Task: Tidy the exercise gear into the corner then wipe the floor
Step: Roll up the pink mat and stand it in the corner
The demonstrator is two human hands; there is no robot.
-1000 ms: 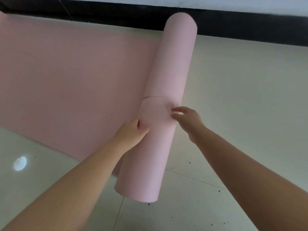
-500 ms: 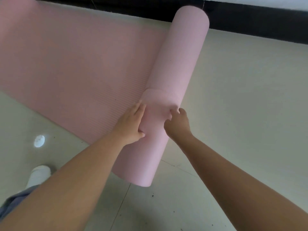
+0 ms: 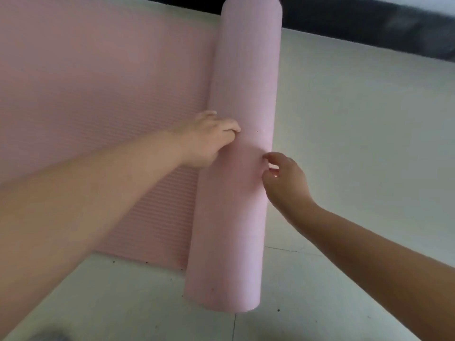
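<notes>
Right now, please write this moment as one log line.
step: rolling pink mat | left hand: on roll | right hand: fingertips at roll | part flat on floor

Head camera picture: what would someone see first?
A big pink mat, half rolled into a fat roll up the middle of the pale floor. The left hand presses the roll's left side; the right hand hovers at its right edge.

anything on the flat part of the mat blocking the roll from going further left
Nothing visible does. The unrolled stretch of the pink mat left of the roll lies bare. Only the left hand rests at the roll's left edge, and the right hand touches its right side. The mat's far end is out of view.
</notes>
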